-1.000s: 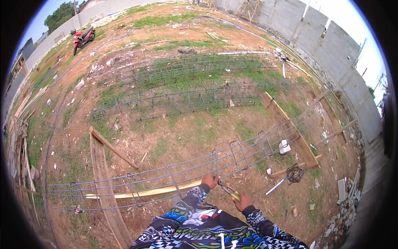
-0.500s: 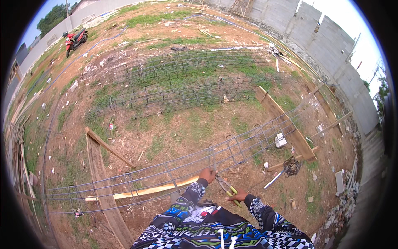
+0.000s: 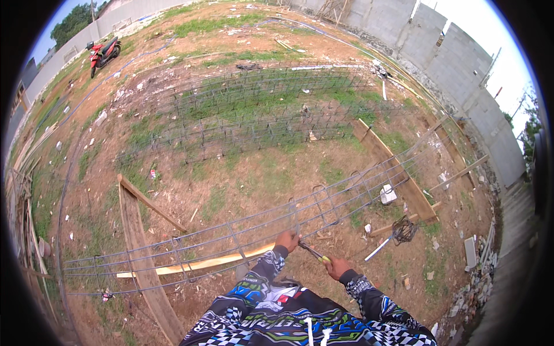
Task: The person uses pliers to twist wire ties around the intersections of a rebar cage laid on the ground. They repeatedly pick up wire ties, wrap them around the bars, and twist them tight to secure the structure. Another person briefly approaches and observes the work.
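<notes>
A long, narrow rebar cage (image 3: 231,229), made of thin steel bars with square stirrups, stretches across in front of me on wooden supports. My left hand (image 3: 287,240) is closed at its near lower bar, beside a stirrup; the fingertips are partly hidden. In my right hand (image 3: 339,269) are pincers (image 3: 314,252) with yellow-green handles, squeezed together. Their jaws meet the bar right next to my left fingers. Any tie wire there is too small to see.
Wooden boards on edge, one left (image 3: 141,259) and one right (image 3: 398,173), bear the cage. Further finished cages (image 3: 254,130) lie on the grass beyond. A coil of dark wire (image 3: 404,230) and a white block (image 3: 388,194) are at the right. A red motorbike (image 3: 104,54) stands far left.
The pincers' handles have gone from spread to closed in my right hand, which has risen slightly. My left hand stays at the same spot on the cage.
</notes>
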`<control>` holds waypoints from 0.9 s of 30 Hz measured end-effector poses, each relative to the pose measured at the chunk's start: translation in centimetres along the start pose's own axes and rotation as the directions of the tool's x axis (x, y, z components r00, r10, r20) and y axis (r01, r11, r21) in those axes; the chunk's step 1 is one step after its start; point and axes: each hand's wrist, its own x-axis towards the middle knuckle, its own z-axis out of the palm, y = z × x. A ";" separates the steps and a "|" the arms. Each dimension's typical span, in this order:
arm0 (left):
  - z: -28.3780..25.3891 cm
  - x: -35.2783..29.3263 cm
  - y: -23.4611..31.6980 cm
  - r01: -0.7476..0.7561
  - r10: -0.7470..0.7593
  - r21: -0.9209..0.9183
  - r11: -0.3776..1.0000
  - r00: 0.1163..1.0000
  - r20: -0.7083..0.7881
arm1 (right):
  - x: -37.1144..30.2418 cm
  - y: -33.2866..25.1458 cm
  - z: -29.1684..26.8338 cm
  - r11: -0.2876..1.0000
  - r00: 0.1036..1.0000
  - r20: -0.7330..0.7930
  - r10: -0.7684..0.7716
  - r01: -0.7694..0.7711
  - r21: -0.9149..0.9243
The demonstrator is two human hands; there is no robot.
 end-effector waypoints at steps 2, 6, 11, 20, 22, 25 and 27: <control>0.4 -0.2 -0.1 0.017 -0.017 -0.004 1.000 1.000 0.019 | 0.9 1.4 0.5 0.859 0.929 0.334 0.158 -0.296 0.418; -0.9 -0.6 1.5 0.032 -0.030 -0.018 0.999 0.995 0.090 | -0.9 -0.4 0.5 0.849 0.896 0.418 0.152 -0.335 0.409; -1.1 -0.6 0.5 0.044 -0.044 0.003 0.999 0.994 0.100 | -1.5 -1.2 0.8 0.942 0.979 -0.140 -0.146 0.094 -0.323; -0.7 -0.7 0.5 0.077 -0.075 -0.029 0.997 0.995 0.065 | -0.1 1.2 1.4 0.995 0.999 0.025 0.029 -0.031 0.095; -0.7 -1.0 1.2 0.065 -0.064 -0.011 0.998 0.996 0.058 | 1.6 2.9 2.0 0.523 0.848 0.490 0.201 -0.516 0.678; -1.6 -1.4 2.6 0.048 -0.047 -0.018 0.999 0.997 0.066 | 0.6 1.8 2.8 0.912 0.914 0.358 0.191 -0.300 0.279; -1.8 -1.6 2.4 0.041 -0.040 -0.013 0.999 0.998 0.056 | 0.1 0.9 3.0 0.986 0.983 0.141 0.119 -0.134 0.095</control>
